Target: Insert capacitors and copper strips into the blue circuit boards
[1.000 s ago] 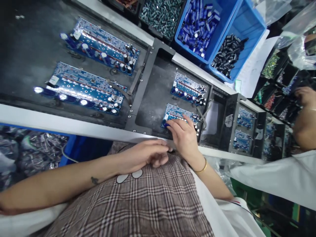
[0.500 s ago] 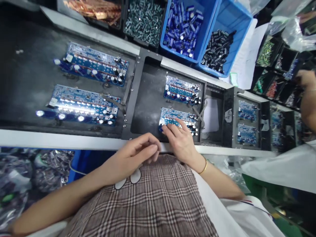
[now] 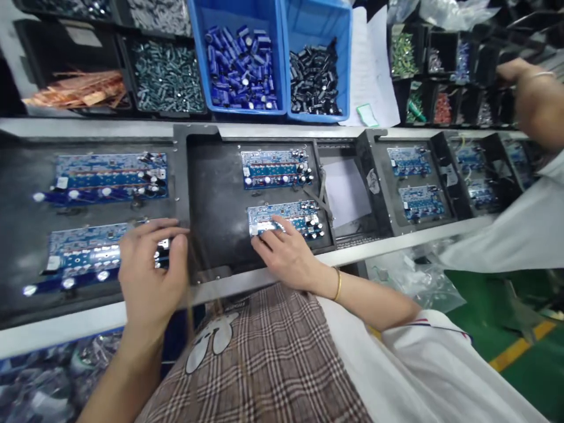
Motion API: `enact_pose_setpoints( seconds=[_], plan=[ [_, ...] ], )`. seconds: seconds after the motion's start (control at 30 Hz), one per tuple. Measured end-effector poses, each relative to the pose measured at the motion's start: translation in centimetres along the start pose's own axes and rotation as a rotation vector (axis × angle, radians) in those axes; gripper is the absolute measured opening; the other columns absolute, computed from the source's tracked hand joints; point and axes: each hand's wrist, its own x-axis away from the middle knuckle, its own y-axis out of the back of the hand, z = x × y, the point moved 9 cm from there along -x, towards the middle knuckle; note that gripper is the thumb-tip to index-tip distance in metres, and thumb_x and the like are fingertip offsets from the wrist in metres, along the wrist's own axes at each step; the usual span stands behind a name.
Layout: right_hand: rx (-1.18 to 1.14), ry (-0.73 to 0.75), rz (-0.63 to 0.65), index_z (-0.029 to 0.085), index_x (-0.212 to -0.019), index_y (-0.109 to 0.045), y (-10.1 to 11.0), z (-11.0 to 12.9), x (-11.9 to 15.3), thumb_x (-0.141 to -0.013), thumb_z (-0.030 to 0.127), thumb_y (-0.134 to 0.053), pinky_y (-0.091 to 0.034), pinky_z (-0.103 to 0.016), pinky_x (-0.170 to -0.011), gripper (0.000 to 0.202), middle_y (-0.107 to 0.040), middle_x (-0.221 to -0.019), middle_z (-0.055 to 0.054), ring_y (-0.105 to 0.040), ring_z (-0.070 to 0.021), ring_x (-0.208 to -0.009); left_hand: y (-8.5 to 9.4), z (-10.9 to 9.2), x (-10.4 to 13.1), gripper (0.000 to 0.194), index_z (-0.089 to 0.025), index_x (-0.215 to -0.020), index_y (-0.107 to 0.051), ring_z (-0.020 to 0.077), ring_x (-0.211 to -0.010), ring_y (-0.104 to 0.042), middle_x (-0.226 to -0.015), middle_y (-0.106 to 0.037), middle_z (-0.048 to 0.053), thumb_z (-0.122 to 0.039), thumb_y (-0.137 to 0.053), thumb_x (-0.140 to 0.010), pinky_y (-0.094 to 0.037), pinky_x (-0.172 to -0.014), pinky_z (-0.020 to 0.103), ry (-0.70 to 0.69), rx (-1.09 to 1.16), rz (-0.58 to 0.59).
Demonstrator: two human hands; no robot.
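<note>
Black trays (image 3: 215,202) are lined up on the pale-edged desk (image 3: 66,325). Blue circuit boards (image 3: 275,170) are set in them; between two, white paper (image 3: 346,191) is seen.

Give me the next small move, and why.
Probably close the left-hand grip slightly: it's open over the right end of the near-left circuit board, while the right-hand grip is at the near-middle circuit board.

Two circuit boards (image 3: 269,170) are seated in the middle tray (image 3: 215,205), one behind the other; over the front board (image 3: 259,214) the right hand (image 3: 288,255) is placed. The left hand (image 3: 152,273) is held above the front board of the left-hand tray (image 3: 22,176). Behind the trays, two bins (image 3: 244,111) are set side by side, with papers (image 3: 374,70) laid to their right.
</note>
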Motion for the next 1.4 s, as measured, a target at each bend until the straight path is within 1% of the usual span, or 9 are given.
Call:
enact_pose_setpoints(
  seconds=[0.27,0.33,0.43,0.53,0.67,0.8,1.03,1.23,1.4],
  plan=[
    [-0.089,0.108,-0.123,0.015,-0.113,-0.063,0.9,-0.1,0.3,-0.100,0.019,-0.041,-0.031,-0.050,-0.117,0.026,-0.065,-0.096,-0.004,-0.060,-0.0192,-0.093,-1.7,-0.4,-1.5,0.026,-0.013,-0.103,-0.068,0.0313,-0.124,-0.055,-0.123,-0.062,0.019,-0.034,-0.065,-0.087,-0.043,-0.107,0.046,-0.023,-0.151,0.080],
    [-0.211,-0.052,-0.216,0.021,-0.124,-0.059,2.1,-3.4,1.4,-0.100,0.030,-0.047,-0.033,-0.049,-0.117,0.028,-0.066,-0.111,-0.006,-0.059,-0.0202,-0.109,-2.3,-0.2,-2.0,0.031,-0.013,-0.108,-0.067,0.0338,-0.129,-0.051,-0.131,-0.058,0.019,-0.035,-0.066,-0.086,-0.041,-0.110,0.049,-0.016,-0.198,0.103],
    [-0.397,-0.562,-0.402,0.028,-0.136,-0.052,2.8,-11.8,5.7,-0.096,0.042,-0.053,-0.034,-0.048,-0.116,0.041,-0.058,-0.133,-0.008,-0.051,-0.0226,-0.128,-2.9,-0.1,-2.5,0.031,-0.013,-0.112,-0.067,0.0341,-0.131,-0.050,-0.137,-0.056,0.019,-0.029,-0.059,-0.087,-0.031,-0.117,0.052,-0.065,-0.268,0.107],
    [-0.759,-0.934,-0.379,0.025,-0.144,-0.044,-0.8,-17.3,9.5,-0.092,0.052,-0.056,-0.040,-0.050,-0.110,0.060,-0.058,-0.135,-0.012,-0.054,-0.0266,-0.125,-3.1,-0.2,-2.5,0.025,-0.014,-0.104,-0.070,0.0307,-0.128,-0.055,-0.135,-0.060,0.017,-0.021,-0.055,-0.085,-0.028,-0.119,0.051,-0.076,-0.290,0.066],
    [-1.234,-0.955,-0.307,0.022,-0.144,-0.045,-4.5,-18.0,9.7,-0.088,0.056,-0.058,-0.049,-0.044,-0.102,0.067,-0.068,-0.123,-0.009,-0.064,-0.0231,-0.109,-2.7,-0.5,-2.2,0.016,-0.019,-0.091,-0.071,0.0260,-0.126,-0.058,-0.132,-0.065,0.009,-0.019,-0.058,-0.082,-0.031,-0.119,0.049,0.028,-0.251,-0.006],
    [-1.231,-0.976,-0.405,0.022,-0.141,-0.049,-1.3,-18.5,10.7,-0.086,0.053,-0.062,-0.048,-0.044,-0.104,0.065,-0.068,-0.125,-0.008,-0.064,-0.0223,-0.111,-1.9,-1.3,-2.6,0.017,-0.024,-0.089,-0.072,0.0249,-0.133,-0.052,-0.133,-0.064,0.000,-0.017,-0.060,-0.079,-0.033,-0.118,0.051,0.149,-0.210,-0.042],
    [-1.139,-0.690,-0.304,0.028,-0.149,-0.033,5.7,-14.7,6.5,-0.085,0.044,-0.067,-0.053,-0.046,-0.099,0.074,-0.066,-0.124,-0.009,-0.065,-0.0219,-0.108,5.7,-0.3,-5.4,0.027,-0.025,-0.096,-0.077,0.0214,-0.121,-0.062,-0.123,-0.070,-0.004,-0.015,-0.065,-0.074,-0.041,-0.113,0.040,0.228,-0.208,-0.115],
    [-1.159,-0.416,-0.203,0.022,-0.150,-0.022,3.8,-4.8,-4.1,-0.084,0.031,-0.066,-0.058,-0.040,-0.086,0.080,-0.066,-0.109,-0.007,-0.066,-0.0204,-0.094,16.5,7.4,-5.7,0.029,-0.024,-0.100,-0.077,0.0206,-0.114,-0.067,-0.118,-0.072,-0.005,-0.032,-0.064,-0.076,-0.045,-0.109,0.038,0.226,-0.420,-0.207],
    [-1.064,-0.397,-0.085,0.016,-0.150,-0.020,0.2,0.5,-9.9,-0.083,0.031,-0.064,-0.055,-0.039,-0.090,0.081,-0.064,-0.120,-0.012,-0.064,-0.0221,-0.104,21.4,15.7,-5.2,0.033,-0.025,-0.102,-0.077,0.0197,-0.117,-0.065,-0.119,-0.072,-0.006,-0.039,-0.064,-0.075,-0.042,-0.111,0.037,0.259,-0.520,-0.154]
  ],
)
